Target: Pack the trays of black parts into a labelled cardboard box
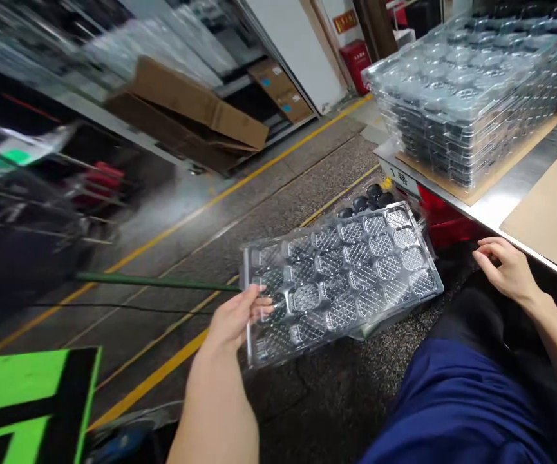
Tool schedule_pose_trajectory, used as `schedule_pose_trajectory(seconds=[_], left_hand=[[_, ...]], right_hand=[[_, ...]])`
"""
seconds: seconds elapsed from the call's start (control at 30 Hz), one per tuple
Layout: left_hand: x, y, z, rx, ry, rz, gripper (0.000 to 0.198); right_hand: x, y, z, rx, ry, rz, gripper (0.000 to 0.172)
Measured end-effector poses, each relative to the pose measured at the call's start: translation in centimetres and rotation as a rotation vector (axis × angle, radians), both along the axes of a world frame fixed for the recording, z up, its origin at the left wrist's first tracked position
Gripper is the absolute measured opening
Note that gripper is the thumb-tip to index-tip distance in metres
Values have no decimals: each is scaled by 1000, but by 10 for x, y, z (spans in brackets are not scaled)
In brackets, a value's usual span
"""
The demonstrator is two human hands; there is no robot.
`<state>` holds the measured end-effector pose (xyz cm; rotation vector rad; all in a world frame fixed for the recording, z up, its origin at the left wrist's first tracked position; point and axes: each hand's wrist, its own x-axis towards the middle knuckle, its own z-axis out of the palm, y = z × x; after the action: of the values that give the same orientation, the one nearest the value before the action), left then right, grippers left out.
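Fingers of the left hand [234, 317] pinch the near left edge of a clear plastic blister tray [340, 277], holding it tilted out over the speckled floor [278, 187], well below the table [488, 205]. Its rows of round, cross-hatched pockets look empty. The right hand [505, 267] rests loosely open, holding nothing, just under the steel table edge beside the person's dark trouser leg. Gripped by one edge only, such a thin tray will likely flex and sag, so a steadier hold would seem to call for a second hand under the far side. On the table, a wrapped stack of similar trays [471, 96] sits on a cardboard sheet [500, 169]. Beneath the held tray, another tray with dark round parts [365, 201] shows partly, beside a red bin [440, 216]. A green rod [152, 281] lies across the floor toward the tray's left edge, and flattened cardboard boxes [196, 106] lean against shelving beyond the yellow floor lines.
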<state>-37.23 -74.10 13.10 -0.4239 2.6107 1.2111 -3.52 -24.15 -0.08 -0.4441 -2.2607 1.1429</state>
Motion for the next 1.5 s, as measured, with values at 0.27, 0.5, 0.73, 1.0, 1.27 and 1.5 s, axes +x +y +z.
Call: schedule_pose_trajectory(seconds=[0.27, 0.5, 0.73, 1.0, 1.27, 1.5], left_hand=[[-23, -8, -14, 106, -52, -43, 35], [-23, 6, -36, 74, -43, 104, 27], [-34, 29, -76, 40, 121, 283, 32], [-44, 35, -89, -35, 138, 262, 34], [-47, 45, -93, -157, 159, 258, 43], [-45, 41, -97, -213, 154, 314, 35]], right_hand=[[4, -22, -60, -195, -175, 49, 29], [5, -55, -97, -350, -300, 129, 40], [11, -76, -131, -441, -406, 121, 45], [22, -87, -155, -539, -421, 5, 50], [26, -89, -151, -533, -376, -14, 49], [29, -90, -149, -547, -349, -32, 49]])
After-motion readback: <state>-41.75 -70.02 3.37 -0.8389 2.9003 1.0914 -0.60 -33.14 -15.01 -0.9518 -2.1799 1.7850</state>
